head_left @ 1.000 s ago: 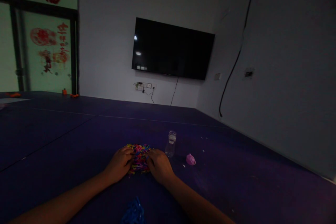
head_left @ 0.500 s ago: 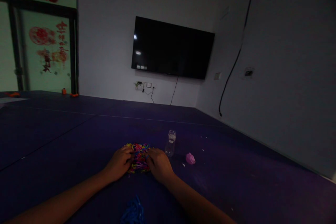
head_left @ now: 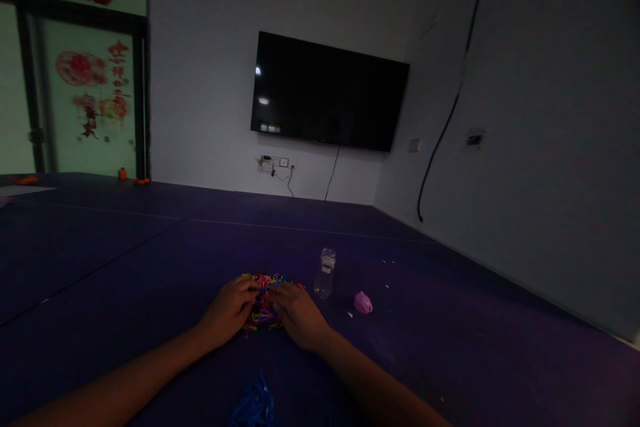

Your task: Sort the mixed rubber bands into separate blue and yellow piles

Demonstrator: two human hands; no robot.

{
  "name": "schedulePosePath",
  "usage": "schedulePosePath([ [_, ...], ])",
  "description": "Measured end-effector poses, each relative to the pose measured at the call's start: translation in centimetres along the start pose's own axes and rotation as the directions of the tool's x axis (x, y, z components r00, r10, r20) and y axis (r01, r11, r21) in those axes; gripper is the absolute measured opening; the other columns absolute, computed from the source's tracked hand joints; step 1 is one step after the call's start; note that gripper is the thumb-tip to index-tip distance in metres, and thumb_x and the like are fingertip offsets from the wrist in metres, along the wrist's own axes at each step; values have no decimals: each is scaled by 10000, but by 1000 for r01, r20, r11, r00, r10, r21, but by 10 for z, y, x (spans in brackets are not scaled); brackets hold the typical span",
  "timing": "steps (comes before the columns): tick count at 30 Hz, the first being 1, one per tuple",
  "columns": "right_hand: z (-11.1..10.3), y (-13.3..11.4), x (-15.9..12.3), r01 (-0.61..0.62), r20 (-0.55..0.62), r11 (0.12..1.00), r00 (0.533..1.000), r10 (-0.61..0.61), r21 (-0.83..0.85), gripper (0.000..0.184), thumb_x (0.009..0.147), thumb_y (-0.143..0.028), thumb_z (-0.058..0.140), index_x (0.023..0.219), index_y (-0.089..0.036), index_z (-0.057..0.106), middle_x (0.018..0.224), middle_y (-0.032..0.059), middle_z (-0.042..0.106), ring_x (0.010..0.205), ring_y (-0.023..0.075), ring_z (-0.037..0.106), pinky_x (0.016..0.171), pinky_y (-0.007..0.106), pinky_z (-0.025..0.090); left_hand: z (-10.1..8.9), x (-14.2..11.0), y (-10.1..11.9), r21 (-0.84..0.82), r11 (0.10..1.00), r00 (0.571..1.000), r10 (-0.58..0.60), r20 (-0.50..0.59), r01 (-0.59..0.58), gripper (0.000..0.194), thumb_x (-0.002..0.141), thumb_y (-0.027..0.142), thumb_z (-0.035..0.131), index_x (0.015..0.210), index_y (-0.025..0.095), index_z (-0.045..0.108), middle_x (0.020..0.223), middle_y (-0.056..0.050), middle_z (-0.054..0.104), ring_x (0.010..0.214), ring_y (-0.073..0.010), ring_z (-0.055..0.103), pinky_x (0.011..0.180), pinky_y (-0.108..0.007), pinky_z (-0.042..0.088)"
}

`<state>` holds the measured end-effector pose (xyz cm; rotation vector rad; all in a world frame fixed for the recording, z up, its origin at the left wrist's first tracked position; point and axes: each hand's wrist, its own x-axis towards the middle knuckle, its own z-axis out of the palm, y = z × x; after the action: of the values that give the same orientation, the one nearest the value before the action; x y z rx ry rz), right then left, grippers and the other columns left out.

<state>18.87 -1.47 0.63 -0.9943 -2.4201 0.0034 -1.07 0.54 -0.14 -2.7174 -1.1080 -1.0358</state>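
A heap of small, multicoloured, thin plastic-looking pieces (head_left: pixel 264 317) lies on the dark purple surface; their exact kind is too small to make out. My left hand (head_left: pixel 231 307) rests on the heap's left side, fingers stretched over it. From the right, my right hand (head_left: pixel 299 312) lies across the heap with its fingers extended and a little apart. Neither hand visibly grips a piece. Just beyond my right hand stands a clear bottle (head_left: pixel 325 279), without a lid on it. A pink cap-like piece (head_left: pixel 363 303) sits to its right. Closer to me is a pile of blue pieces (head_left: pixel 254 404).
The purple surface (head_left: pixel 150 260) reaches to the walls. Small white scraps (head_left: pixel 350 315) lie near the pink piece. Orange objects (head_left: pixel 142 181) and a white sheet (head_left: pixel 25 191) are at the far left. A television (head_left: pixel 330 93) hangs on the wall; a black cable (head_left: pixel 440 140) dangles at right.
My right hand has shifted slightly left over the heap, uncovering some pieces at its upper right. My left hand's fingers have reached a little further over the pieces.
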Motion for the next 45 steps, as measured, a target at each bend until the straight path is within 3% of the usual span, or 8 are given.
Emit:
schedulePosePath([
  [5, 0, -1, 0, 40, -14, 999, 999, -40, 8, 305, 840, -84, 398, 1052, -180, 596, 1126, 58, 603, 1091, 170, 494, 938, 313, 360, 6, -1, -6, -21, 999, 999, 29, 40, -29, 348, 815, 83, 445, 1097, 191, 618, 1172, -80, 590, 1111, -231, 487, 955, -433, 387],
  [15, 2, 1, 1, 20, -26, 999, 999, -19, 25, 270, 805, -50, 413, 949, -173, 605, 976, 52, 639, 970, 162, 551, 860, 286, 398, 10, -2, -11, -4, 1000, 989, -17, 145, 18, 405, 794, 73, 439, 1139, 216, 595, 1206, -65, 576, 1158, -234, 447, 985, -449, 345],
  [20, 2, 2, 1, -27, -21, 1000, 999, 27, 12, 299, 831, -76, 413, 1034, -192, 599, 1121, 55, 592, 1049, 172, 519, 903, 313, 382, 10, -3, -9, 9, 999, 991, -36, 128, 35, 366, 805, 95, 443, 1113, 208, 606, 1187, -73, 583, 1135, -233, 462, 973, -441, 350],
  [28, 11, 16, 1, -1, 6, 1000, 1000, 1, -26, 338, 865, -123, 392, 1142, -187, 575, 1276, 81, 507, 1185, 201, 438, 985, 385, 342, 7, -1, -4, -34, 999, 992, 40, 122, -36, 349, 818, 92, 430, 1072, 231, 624, 1141, -55, 604, 1099, -216, 490, 949, -408, 373],
  [34, 16, 22, 1, -44, 5, 999, 999, 44, 4, 340, 874, -140, 384, 1150, -177, 579, 1267, 85, 520, 1216, 215, 413, 997, 403, 342, 4, 0, -2, -47, 998, 988, 59, 139, -53, 353, 808, 79, 437, 1075, 222, 618, 1148, -54, 600, 1101, -210, 484, 942, -395, 371],
  [45, 6, 13, 4, 20, -1, 1000, 1000, -20, 22, 330, 846, -83, 398, 1085, -182, 603, 1151, 76, 588, 1083, 180, 512, 929, 329, 403, 3, 2, -1, -87, 994, 987, 71, 144, -59, 348, 806, 67, 438, 1050, 229, 625, 1111, -53, 608, 1069, -206, 502, 919, -372, 383],
])
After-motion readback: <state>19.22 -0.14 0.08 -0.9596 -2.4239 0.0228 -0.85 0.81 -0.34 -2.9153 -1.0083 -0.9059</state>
